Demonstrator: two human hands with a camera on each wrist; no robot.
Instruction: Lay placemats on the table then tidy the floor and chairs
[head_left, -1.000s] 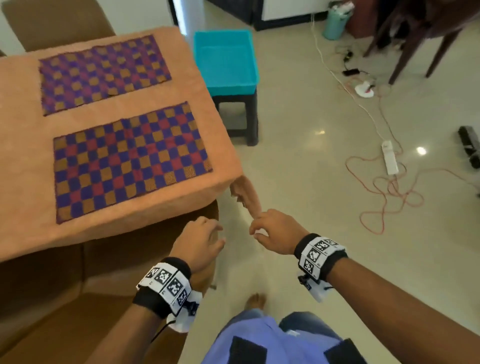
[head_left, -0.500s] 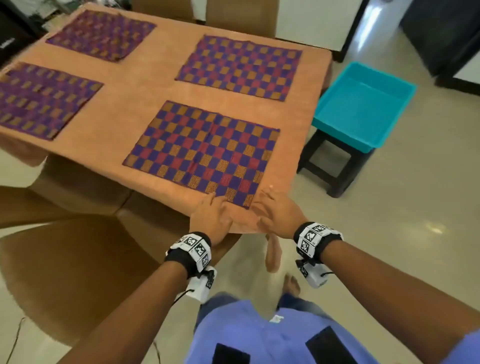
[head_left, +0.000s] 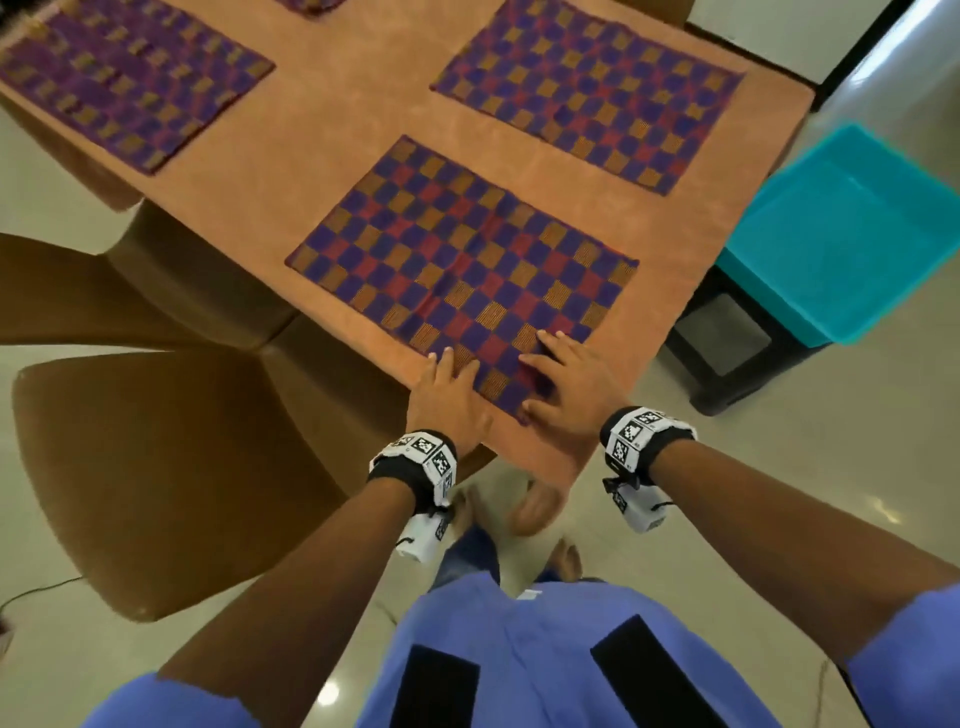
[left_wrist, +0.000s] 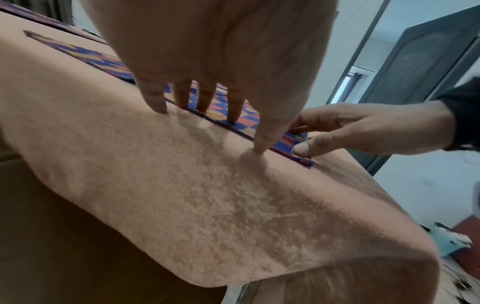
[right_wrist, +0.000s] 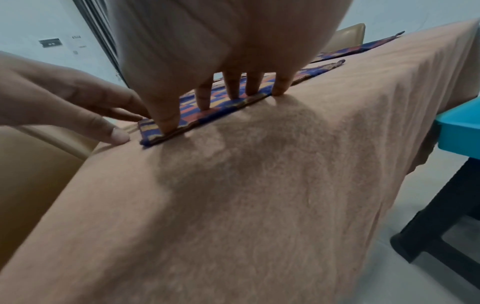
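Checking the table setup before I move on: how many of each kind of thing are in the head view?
Checkered purple-and-orange woven placemats: 4, one cut off at the top edge
Tan upholstered chairs: 2
Teal plastic tub: 1
Black stool: 1
Total: 8

Head view: evenly lit, daylight entering from a doorway at the upper right, with glare streaks on the glossy floor (head_left: 862, 426) there and small bright reflections near the bottom. Strong wide-angle bending at the frame edges; slight motion blur over the far placemats (head_left: 124, 78). Left wrist view: cooler, dimmer tone; the left hand (left_wrist: 207, 51) fills the top, close and soft, casting faint finger shadows on the tablecloth (left_wrist: 207, 195). Right wrist view: a broad soft shadow under the right hand (right_wrist: 221, 41); the cloth in the foreground is blurred.
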